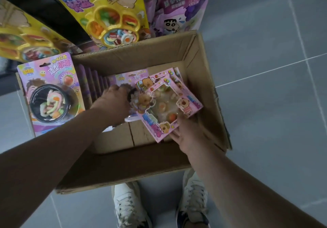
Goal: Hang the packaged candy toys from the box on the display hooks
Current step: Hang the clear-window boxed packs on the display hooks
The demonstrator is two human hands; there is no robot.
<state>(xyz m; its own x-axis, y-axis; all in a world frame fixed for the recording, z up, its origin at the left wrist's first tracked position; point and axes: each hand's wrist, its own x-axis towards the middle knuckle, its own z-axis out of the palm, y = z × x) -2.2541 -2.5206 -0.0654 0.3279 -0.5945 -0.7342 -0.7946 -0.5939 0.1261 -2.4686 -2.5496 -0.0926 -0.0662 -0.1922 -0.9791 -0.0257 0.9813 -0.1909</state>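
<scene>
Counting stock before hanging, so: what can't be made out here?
Head view only:
- Display hooks: outside the frame.
- Left hand: motion-blurred, grip unclear.
- Packs beneath the pink pack that the right hand holds: mostly covered, uncountable.

shop | hanging candy packs (pixel 113 13) | stock carton (pixel 203 79) | tiled floor (pixel 274 103)

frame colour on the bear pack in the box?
Pink, on the bear pack; the head view shows it best.

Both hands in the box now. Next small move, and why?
Probably lift the pink pack clear of the box: the right hand holds its lower edge and it lies on top, tilted, partly covering the purple pack the left hand touches.
</scene>
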